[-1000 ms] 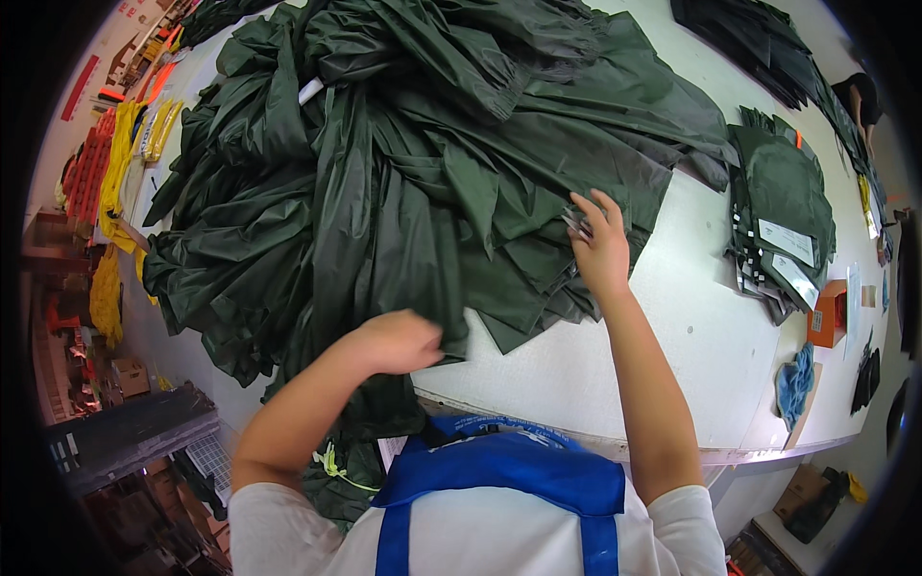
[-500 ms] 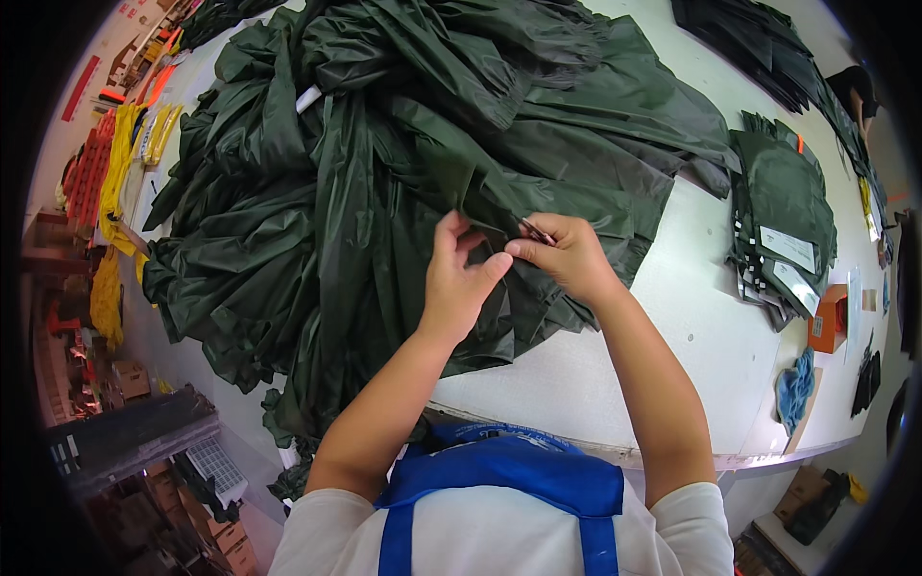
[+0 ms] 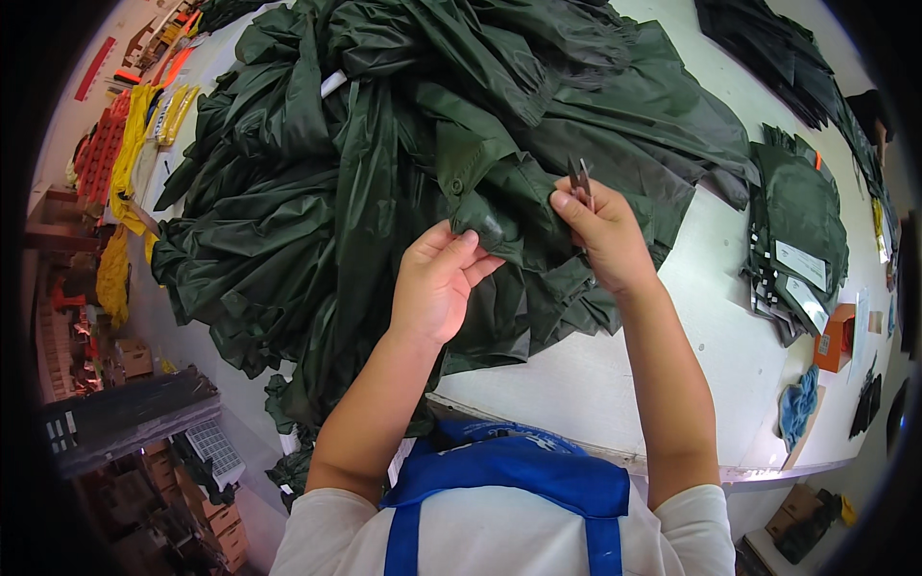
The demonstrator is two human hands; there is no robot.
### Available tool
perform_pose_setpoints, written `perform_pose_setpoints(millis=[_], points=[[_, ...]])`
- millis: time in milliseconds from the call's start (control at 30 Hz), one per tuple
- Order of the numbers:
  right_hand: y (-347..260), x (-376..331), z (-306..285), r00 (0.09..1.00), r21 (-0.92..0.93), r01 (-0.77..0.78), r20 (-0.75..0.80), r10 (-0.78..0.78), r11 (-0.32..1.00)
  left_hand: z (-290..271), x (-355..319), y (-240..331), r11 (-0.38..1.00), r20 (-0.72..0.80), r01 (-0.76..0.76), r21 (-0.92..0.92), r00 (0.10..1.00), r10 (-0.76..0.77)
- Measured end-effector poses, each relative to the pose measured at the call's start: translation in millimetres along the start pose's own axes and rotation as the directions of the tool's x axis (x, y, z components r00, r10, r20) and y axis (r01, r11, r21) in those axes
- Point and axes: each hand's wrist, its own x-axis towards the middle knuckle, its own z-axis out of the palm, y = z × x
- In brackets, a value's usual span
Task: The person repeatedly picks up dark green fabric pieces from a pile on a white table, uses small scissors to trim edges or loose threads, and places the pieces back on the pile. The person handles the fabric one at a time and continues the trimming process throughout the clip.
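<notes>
A big heap of dark green shiny fabric garments (image 3: 384, 144) covers the left and middle of a white table (image 3: 595, 384). My left hand (image 3: 437, 283) pinches a raised fold of that fabric near a small button. My right hand (image 3: 600, 230) grips the same fold from the right and also holds small metal snips (image 3: 579, 179), their tips pointing up beside my thumb. The two hands are close together, lifting the fold just above the pile's near edge.
A stack of folded dark green garments with white tags (image 3: 797, 240) lies at the right. An orange box (image 3: 834, 338) and a blue cloth (image 3: 797, 408) sit near the right edge. More dark garments (image 3: 768, 48) lie at the far right. Yellow fabric (image 3: 134, 154) and shelves stand at the left.
My left hand rose from the table's near edge to the fabric and met my right hand. Both have now lifted a fold, and the snips show upright in my right hand.
</notes>
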Motion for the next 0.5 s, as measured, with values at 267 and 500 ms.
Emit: perform_pose_setpoints(millis=[267,500], points=[[-15.3,-3.7,6.0,0.964,-0.211,0.102,-0.221,-0.149,0.972,-4.7,0.8,-0.9,0.999,0.048,0.0,-0.05,0.999,0.003],[-8.8,-37.2,46.3,0.907,-0.395,0.411,0.09,-0.411,0.821,-19.0,3.5,-8.9,1.0,0.054,-0.009,-0.029,0.999,0.01]])
